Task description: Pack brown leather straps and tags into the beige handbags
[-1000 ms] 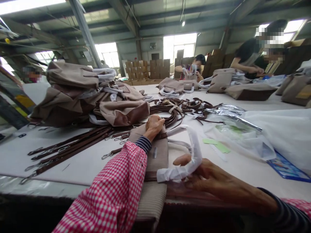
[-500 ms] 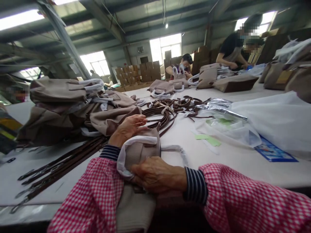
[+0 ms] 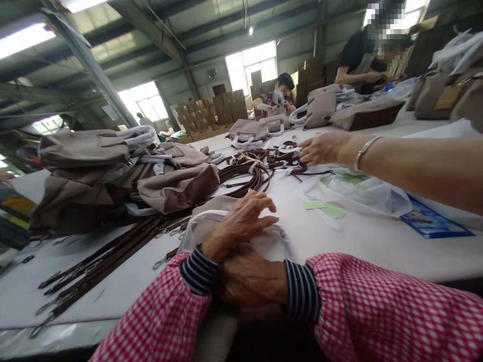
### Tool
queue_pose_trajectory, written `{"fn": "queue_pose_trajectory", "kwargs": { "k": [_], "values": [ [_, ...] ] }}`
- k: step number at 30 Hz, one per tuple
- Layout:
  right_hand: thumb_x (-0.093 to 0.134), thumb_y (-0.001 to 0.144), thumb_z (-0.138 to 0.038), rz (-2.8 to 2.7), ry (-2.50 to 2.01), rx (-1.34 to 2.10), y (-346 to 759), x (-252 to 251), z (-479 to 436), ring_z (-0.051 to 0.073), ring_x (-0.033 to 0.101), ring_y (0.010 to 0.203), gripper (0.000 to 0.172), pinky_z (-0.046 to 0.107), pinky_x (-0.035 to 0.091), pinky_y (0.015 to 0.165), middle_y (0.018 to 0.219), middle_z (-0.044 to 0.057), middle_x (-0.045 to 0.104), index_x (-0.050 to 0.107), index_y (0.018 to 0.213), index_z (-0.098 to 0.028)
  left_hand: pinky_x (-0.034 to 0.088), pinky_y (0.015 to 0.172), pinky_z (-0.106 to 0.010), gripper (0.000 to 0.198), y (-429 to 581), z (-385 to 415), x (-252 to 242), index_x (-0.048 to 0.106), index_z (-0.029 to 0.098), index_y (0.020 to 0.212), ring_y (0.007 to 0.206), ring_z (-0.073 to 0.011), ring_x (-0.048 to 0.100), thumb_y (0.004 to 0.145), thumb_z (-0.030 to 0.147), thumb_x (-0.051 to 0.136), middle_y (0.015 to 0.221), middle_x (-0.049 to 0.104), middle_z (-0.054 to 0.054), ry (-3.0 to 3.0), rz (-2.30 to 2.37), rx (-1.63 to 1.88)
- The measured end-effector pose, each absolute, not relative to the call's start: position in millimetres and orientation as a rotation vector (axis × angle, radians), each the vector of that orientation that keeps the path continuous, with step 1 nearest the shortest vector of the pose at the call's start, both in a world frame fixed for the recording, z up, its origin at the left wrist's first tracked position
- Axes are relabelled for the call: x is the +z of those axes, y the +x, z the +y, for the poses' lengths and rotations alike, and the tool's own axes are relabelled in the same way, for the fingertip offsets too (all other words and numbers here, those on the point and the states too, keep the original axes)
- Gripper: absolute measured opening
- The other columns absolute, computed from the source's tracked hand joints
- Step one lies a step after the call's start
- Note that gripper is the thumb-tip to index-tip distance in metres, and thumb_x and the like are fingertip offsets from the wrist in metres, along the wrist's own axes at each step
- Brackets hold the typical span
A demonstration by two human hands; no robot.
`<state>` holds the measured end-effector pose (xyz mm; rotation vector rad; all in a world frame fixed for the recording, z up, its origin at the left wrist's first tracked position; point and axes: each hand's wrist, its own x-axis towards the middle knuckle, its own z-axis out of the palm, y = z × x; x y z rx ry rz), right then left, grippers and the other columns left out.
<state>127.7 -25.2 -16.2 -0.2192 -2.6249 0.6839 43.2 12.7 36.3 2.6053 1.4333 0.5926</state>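
A beige ribbed handbag (image 3: 199, 232) with white-wrapped handles lies at the table's front edge, largely covered by my hands. My left hand (image 3: 241, 221) is over the bag, its fingers apart and pointing right, and its wrist crosses above my right hand. Below it, my right hand (image 3: 251, 276) rests low against the bag; its fingers are hidden behind the left wrist. Just beyond the bag lies a coil of brown straps (image 3: 245, 181). Brown straps with metal clasps (image 3: 101, 259) lie side by side to the left.
A co-worker's bare arm (image 3: 415, 161) with a bracelet reaches in from the right to a heap of brown straps (image 3: 287, 156). Beige bags (image 3: 86, 151) are piled at the left. Green slips (image 3: 324, 207) and a blue packet (image 3: 433, 221) lie at the right.
My left hand has moved right, across my right hand, and now covers more of the bag. A co-worker's arm has come in from the right over the table.
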Motion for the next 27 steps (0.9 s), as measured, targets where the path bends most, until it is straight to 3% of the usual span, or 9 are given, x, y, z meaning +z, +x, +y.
{"fn": "queue_pose_trajectory", "kwargs": {
  "k": [4, 8, 14, 17, 22, 27],
  "values": [
    [0.059, 0.100, -0.030, -2.379, -0.395, 1.184, 162, -4, -14, 0.015, 0.061, 0.077, 0.017, 0.025, 0.047, 0.072, 0.087, 0.001, 0.070, 0.065, 0.091, -0.018, 0.045, 0.095, -0.038, 0.017, -13, 17, 24, 0.074, 0.021, 0.087, 0.102, -0.0250, 0.059, 0.095, 0.033, 0.066, 0.095, 0.073, -0.005, 2.582, 1.567, 0.453],
    [0.056, 0.096, -0.013, -2.254, -0.819, 0.958, 179, -6, 6, 0.017, 0.061, 0.086, 0.007, 0.028, 0.046, 0.081, 0.093, 0.004, 0.067, 0.062, 0.098, -0.016, 0.044, 0.099, -0.037, 0.017, -34, 12, 34, 0.074, 0.021, 0.093, 0.108, -0.0238, 0.057, 0.098, 0.028, 0.060, 0.104, 0.074, -0.005, 2.518, 1.687, 0.508],
    [0.053, 0.095, -0.018, -2.642, -0.793, 0.443, 169, -15, 10, 0.023, 0.062, 0.098, 0.023, 0.034, 0.049, 0.088, 0.121, 0.015, 0.063, 0.059, 0.117, -0.011, 0.042, 0.090, -0.037, 0.030, -29, 9, 33, 0.069, 0.020, 0.080, 0.099, -0.0230, 0.054, 0.103, 0.030, 0.053, 0.093, 0.070, -0.006, 2.679, 1.684, 0.384],
    [0.051, 0.097, -0.019, -2.711, -0.817, 0.409, 167, -15, 10, 0.021, 0.063, 0.096, 0.021, 0.032, 0.050, 0.087, 0.118, 0.012, 0.064, 0.059, 0.115, -0.013, 0.041, 0.087, -0.037, 0.033, -28, 6, 30, 0.064, 0.020, 0.076, 0.096, -0.0218, 0.053, 0.104, 0.027, 0.048, 0.091, 0.067, -0.005, 2.788, 1.590, 0.230],
    [0.048, 0.101, -0.022, -2.736, -0.810, 0.307, 171, -16, 10, 0.021, 0.062, 0.097, 0.018, 0.032, 0.050, 0.088, 0.117, 0.012, 0.063, 0.061, 0.112, -0.013, 0.038, 0.090, -0.040, 0.025, -30, -6, 29, 0.064, 0.020, 0.088, 0.102, -0.0234, 0.052, 0.106, 0.024, 0.047, 0.100, 0.067, -0.004, 2.880, 1.486, 0.082],
    [0.049, 0.102, -0.021, -2.754, -0.841, 0.340, 173, -14, 7, 0.021, 0.062, 0.102, 0.021, 0.032, 0.051, 0.092, 0.117, 0.012, 0.061, 0.062, 0.117, -0.013, 0.037, 0.091, -0.042, 0.014, -37, -18, 33, 0.068, 0.024, 0.099, 0.107, -0.0265, 0.052, 0.102, 0.034, 0.059, 0.107, 0.064, -0.004, 2.890, 1.444, -0.069]
  ]
}}
